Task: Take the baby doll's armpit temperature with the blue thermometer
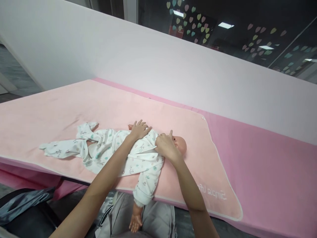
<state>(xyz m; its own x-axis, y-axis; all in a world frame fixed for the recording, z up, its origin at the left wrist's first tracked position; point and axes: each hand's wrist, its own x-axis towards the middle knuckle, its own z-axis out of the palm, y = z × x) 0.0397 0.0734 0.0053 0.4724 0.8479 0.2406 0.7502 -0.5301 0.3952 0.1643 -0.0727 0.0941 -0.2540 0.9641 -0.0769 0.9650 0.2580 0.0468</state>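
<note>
While a white cloth baby garment with small coloured prints (106,140) is spread over the body of a tan plastic baby doll (182,145), its long axis is laid along the doll's, with its leg ends pointed away from the doll's head. By the right hand (165,144), the nearer to the doll's head, the garment's neck edge appears to be pinched in curled fingers, the index finger being extended; the thumb's contact cannot be told. From those fingers, most of the garment is stretched toward the doll's feet. By the left hand (139,130), its fingers spread wide, the doll's chest is covered, nothing being gripped. Beneath the doll, a pale peach cloth mat (198,172) is laid over a deeper pink sheet (257,152). One doll, one garment, two bare hands, one mat and one sheet are counted.
</note>
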